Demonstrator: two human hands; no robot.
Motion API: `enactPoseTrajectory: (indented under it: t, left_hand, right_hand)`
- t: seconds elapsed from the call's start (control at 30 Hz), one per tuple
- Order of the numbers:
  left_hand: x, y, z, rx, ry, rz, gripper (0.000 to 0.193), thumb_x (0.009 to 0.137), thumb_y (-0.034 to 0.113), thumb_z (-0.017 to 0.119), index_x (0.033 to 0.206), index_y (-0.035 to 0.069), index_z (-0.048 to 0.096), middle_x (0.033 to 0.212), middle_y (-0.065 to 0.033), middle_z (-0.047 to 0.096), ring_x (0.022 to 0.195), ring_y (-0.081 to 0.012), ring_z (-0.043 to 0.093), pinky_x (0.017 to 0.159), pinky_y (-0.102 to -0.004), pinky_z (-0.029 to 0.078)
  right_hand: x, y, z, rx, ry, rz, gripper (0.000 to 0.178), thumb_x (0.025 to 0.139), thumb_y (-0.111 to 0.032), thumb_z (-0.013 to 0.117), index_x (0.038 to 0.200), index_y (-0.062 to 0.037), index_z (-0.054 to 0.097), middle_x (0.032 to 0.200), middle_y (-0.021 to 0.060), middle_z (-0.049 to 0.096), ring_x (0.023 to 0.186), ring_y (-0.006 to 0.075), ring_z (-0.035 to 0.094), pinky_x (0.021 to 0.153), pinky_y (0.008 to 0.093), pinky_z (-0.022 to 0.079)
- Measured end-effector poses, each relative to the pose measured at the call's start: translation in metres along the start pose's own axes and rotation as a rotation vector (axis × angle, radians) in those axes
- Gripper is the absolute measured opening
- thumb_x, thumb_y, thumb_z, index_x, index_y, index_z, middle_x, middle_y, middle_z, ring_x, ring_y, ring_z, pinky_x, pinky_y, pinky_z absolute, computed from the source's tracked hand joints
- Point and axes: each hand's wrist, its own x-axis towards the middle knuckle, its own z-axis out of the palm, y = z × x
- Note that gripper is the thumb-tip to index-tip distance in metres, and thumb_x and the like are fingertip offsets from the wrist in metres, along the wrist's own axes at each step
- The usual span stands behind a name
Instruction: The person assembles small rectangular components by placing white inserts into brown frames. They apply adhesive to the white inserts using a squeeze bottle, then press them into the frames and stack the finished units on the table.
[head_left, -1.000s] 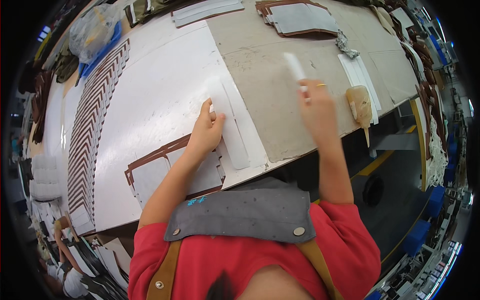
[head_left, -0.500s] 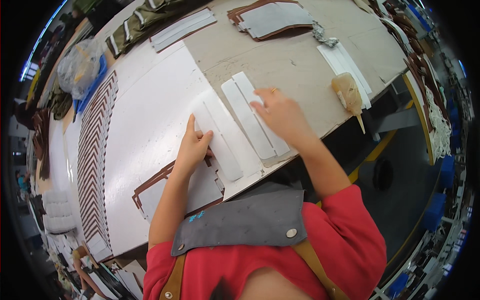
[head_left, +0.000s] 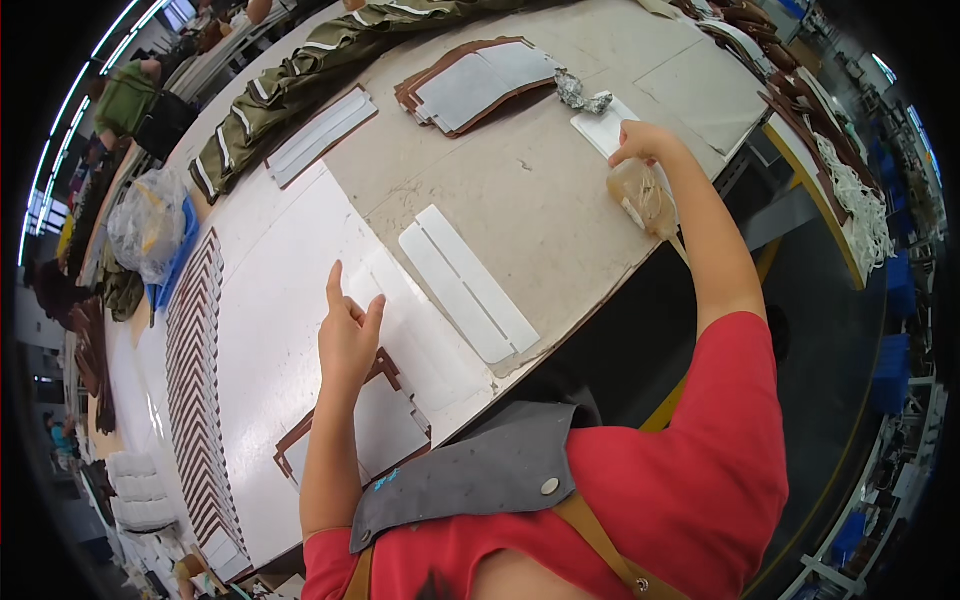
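Observation:
My left hand (head_left: pixel 348 335) is open over the white part of the table, its index finger pointing away and its thumb spread, holding nothing. Below its wrist lies a stack of brown-edged white panels (head_left: pixel 393 425). To its right rests a white slotted strip (head_left: pixel 468 285). A second slot line shows faintly on white between them, hard to make out. Far right, my right hand (head_left: pixel 647 145) reaches over white strips (head_left: pixel 600 125), fingers bent together. What they grip is hidden. Just below them lies a translucent yellowish squeeze bottle (head_left: pixel 640 200) with a pointed nozzle.
Crumpled foil (head_left: pixel 583 92) sits beside the strips. Brown-edged panels (head_left: pixel 480 85) and an olive fabric roll with white bands (head_left: pixel 270 90) lie farther back. A long overlapping row of brown-white pieces (head_left: pixel 195 390) runs along the left. A plastic bag (head_left: pixel 150 225) rests on a blue tray.
My right hand has moved from the slotted strip to the far right, beside the bottle. The left hand has lifted away from the white strip it was touching. The view has shifted.

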Motion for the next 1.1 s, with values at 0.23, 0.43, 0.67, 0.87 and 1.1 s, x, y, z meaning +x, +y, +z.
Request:
enactPoseTrajectory:
  t: [0.23, 0.43, 0.67, 0.87, 1.1]
  left_hand:
    - [0.035, 0.068, 0.029, -0.035, -0.131, 0.34, 0.054, 0.086, 0.021, 0.058, 0.133, 0.008, 0.035, 0.07, -0.0088, 0.058, 0.058, -0.0245, 0.057, 0.057, -0.034, 0.045]
    - [0.076, 0.13, 0.086, -0.066, -0.231, 0.603, 0.043, 0.086, 0.021, 0.057, 0.125, 0.009, 0.044, 0.077, -0.0097, 0.061, 0.068, -0.0258, 0.06, 0.064, -0.0366, 0.047]
    - [0.109, 0.166, 0.146, -0.072, -0.301, 0.761, 0.037, 0.086, 0.022, 0.055, 0.119, 0.006, 0.048, 0.09, -0.0109, 0.061, 0.082, -0.0279, 0.06, 0.072, -0.0378, 0.048]
    - [0.128, 0.191, 0.177, 0.014, -0.282, 0.92, 0.033, 0.084, 0.019, 0.056, 0.114, 0.006, 0.052, 0.114, -0.0142, 0.054, 0.1, -0.0305, 0.055, 0.085, -0.039, 0.044]
    - [0.152, 0.207, 0.208, 0.122, -0.226, 0.954, 0.044, 0.08, 0.01, 0.051, 0.123, 0.01, 0.05, 0.136, -0.0062, 0.043, 0.127, -0.0262, 0.038, 0.106, -0.0506, 0.025]
  right_hand:
    - [0.003, 0.008, -0.001, 0.04, -0.033, -0.048, 0.047, 0.067, -0.03, 0.071, 0.097, 0.0031, 0.056, 0.093, 0.0159, 0.062, 0.069, 0.0237, 0.062, 0.055, 0.0338, 0.052]
    - [-0.007, -0.006, 0.006, -0.014, 0.137, -0.137, 0.039, 0.07, -0.031, 0.066, 0.09, -0.001, 0.051, 0.084, 0.014, 0.061, 0.068, 0.0229, 0.062, 0.052, 0.0345, 0.051]
    - [0.007, -0.005, 0.006, 0.047, 0.095, -0.189, 0.036, 0.072, -0.027, 0.061, 0.092, 0.0007, 0.049, 0.086, 0.0172, 0.06, 0.067, 0.0257, 0.061, 0.053, 0.037, 0.052]
    - [0.024, 0.033, 0.006, -0.036, 0.222, -0.332, 0.027, 0.076, -0.022, 0.06, 0.091, 0.0004, 0.062, 0.084, 0.0128, 0.065, 0.069, 0.0239, 0.061, 0.063, 0.0344, 0.048]
    - [0.0, 0.046, 0.001, 0.454, 0.159, -0.381, 0.022, 0.077, -0.021, 0.066, 0.079, 0.0004, 0.065, 0.066, 0.0036, 0.058, 0.064, 0.0112, 0.051, 0.06, 0.027, 0.042]
